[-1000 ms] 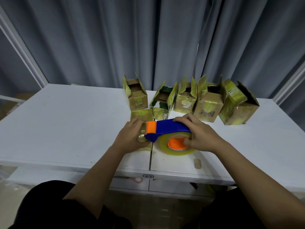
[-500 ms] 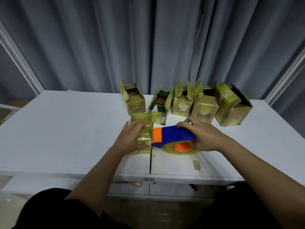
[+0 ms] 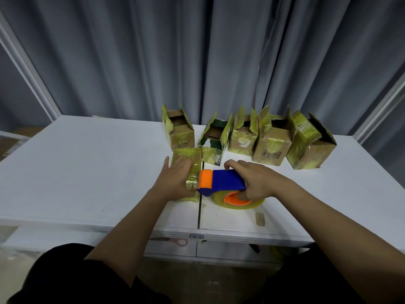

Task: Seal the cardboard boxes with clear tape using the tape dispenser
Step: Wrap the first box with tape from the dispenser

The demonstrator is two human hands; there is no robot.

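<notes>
A closed cardboard box (image 3: 188, 159), wrapped in yellowish clear tape, lies flat on the white table (image 3: 87, 167). My left hand (image 3: 175, 181) lies on top of it with fingers spread, pressing it down. My right hand (image 3: 255, 183) grips the blue and orange tape dispenser (image 3: 221, 183), whose orange front end touches the box's right side. The clear tape roll (image 3: 238, 201) with its orange hub sits under the dispenser, partly hidden by my right hand.
Several open-flapped cardboard boxes (image 3: 269, 141) stand in a row along the back of the table, in front of a grey curtain. A short strip of tape (image 3: 260, 219) lies near the front edge. Scissors with red handles (image 3: 177, 241) lie on a shelf under the table.
The view has shifted slightly. My left hand's fingers have spread flatter over the box. The dispenser stays against the box's right side.
</notes>
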